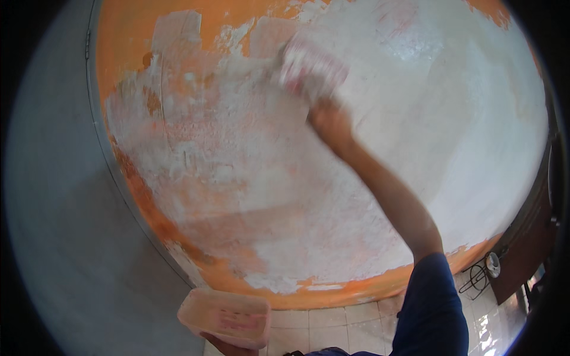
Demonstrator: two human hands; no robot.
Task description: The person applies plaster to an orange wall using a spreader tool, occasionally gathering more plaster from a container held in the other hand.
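Observation:
My right hand (332, 124) is closed around the handle of a wide putty knife (312, 66), blurred by motion. White and pink filler smears its broad blade, which is up against the upper part of the wall (380, 154). That wall is orange, largely covered in whitish filler with pink and orange showing through at the left. Low in the view, my left hand (228, 346) holds a pale pink plastic tub (190, 308) from beneath; the fingers are mostly hidden by it. Pink residue marks the tub's inside.
A grey wall or panel (59, 178) meets the orange wall at the left. White floor tiles (326, 326) run along the wall's foot. At the lower right, a black cable (475, 282) lies near a round whitish object (493, 264) and a dark brown panel (525, 261).

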